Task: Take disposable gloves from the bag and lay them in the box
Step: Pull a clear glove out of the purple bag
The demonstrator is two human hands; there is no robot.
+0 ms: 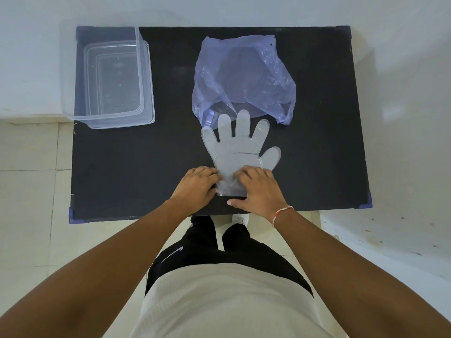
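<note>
A clear disposable glove [240, 148] lies flat on the black table [136, 167], fingers pointing away from me, fingertips just touching the mouth of a crumpled purple plastic bag [244, 76]. My left hand [199, 185] and my right hand [257, 187] both rest on the glove's cuff near the table's front edge, fingers pinching its two sides. The clear plastic box [114, 76] stands at the far left of the table with nothing visible in it.
Blue caps mark the table's front corners [368, 200]. White walls and a pale tiled floor surround the table. My legs and a white shoe [240, 219] show just below the front edge.
</note>
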